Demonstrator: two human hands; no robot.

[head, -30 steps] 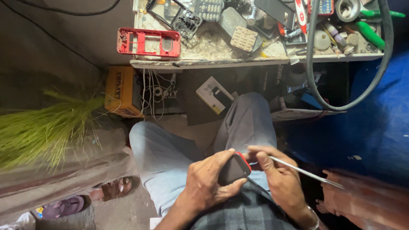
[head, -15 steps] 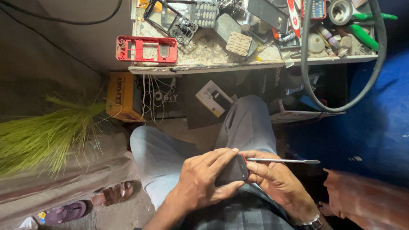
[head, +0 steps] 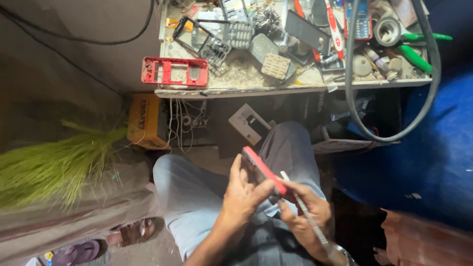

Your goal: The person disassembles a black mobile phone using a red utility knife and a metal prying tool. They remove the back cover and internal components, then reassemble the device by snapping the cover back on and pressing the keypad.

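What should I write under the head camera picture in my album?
Left hand grips a red-edged phone over the lap while right hand holds thin metal tweezers, below a cluttered workbench.

Place: a small phone-repair workshop, cramped and worn.
Above the hands: a dusty surface point(head: 231, 91) heaped with phone parts, among them a red phone frame point(head: 175, 71), loose keypads point(head: 275, 65), a black phone frame point(head: 197, 37) and green-handled pliers point(head: 416, 54).
Above and right of the hands: a thick grey cable point(head: 394, 130) looping off the surface.
Under the surface: a yellow box point(head: 144, 120) and hanging wires point(head: 176, 120).
Left of the hands: a green grass broom point(head: 54, 167) and sandals point(head: 133, 231) on bare floor.
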